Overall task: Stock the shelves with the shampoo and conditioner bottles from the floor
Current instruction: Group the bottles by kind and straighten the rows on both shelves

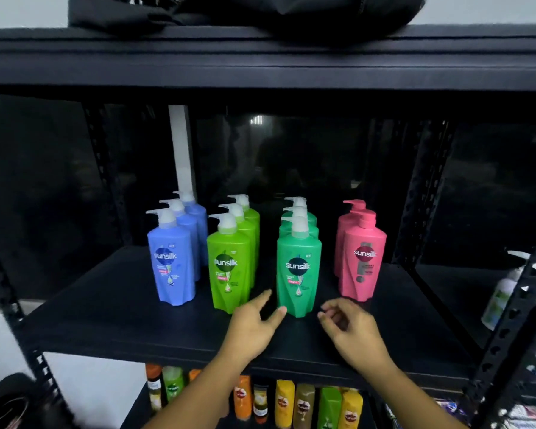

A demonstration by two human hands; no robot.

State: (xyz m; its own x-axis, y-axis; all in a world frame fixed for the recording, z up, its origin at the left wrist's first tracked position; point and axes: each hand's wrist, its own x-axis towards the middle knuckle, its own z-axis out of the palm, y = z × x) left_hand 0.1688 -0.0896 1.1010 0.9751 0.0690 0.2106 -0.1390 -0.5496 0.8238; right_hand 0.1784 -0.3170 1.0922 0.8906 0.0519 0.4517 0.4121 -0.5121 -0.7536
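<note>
Two bare arms reach up from the bottom edge toward a black shelf. Below it, lower bottles in orange, yellow and green stand packed together.

The left hand is empty, with its thumb and fingers spread apart. One fingertip is just beside the base of the front teal bottle, and contact cannot be told. The right hand is blurred and holds nothing, its fingers loosely curled on the other side of that base.

The teal bottle stands upright and heads a file of three. To its left are a lime row of three and a blue row of three. To its right is a pink row of only two.

This shelf looks largely stocked, and the pink row probably lacks one bottle. The floor is out of view, so what remains cannot be told.

Beyond the rows the shelf's back is dark. A black bag lies on top.
</note>
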